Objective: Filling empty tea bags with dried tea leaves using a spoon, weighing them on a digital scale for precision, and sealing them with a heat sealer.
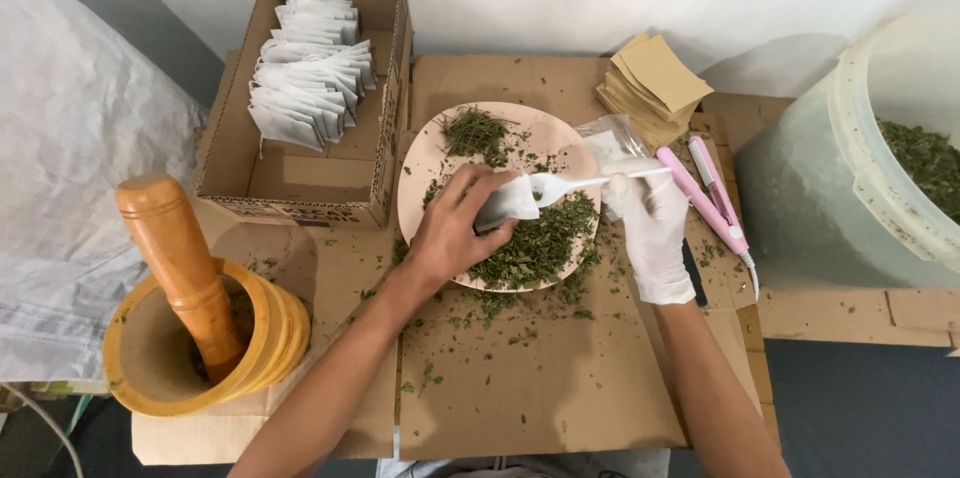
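My bare left hand (452, 228) holds a small white filter bag (507, 203) over a round pink plate (425, 163) heaped with dried green herb (540, 243). Wearing a white glove, my right hand (650, 223) grips the handle of a white plastic spoon (565, 185). The spoon's bowl points into the bag's mouth. Both hands meet above the plate's middle. A second small pile of herb (475, 130) lies at the plate's far edge.
A cardboard box (300, 183) with several white filter bags (310, 73) stands at back left. A yellow mortar (165, 358) and wooden pestle (180, 258) sit front left. Brown paper squares (655, 78), a pink sealing tool (710, 200) and a translucent herb tub (860, 148) lie right.
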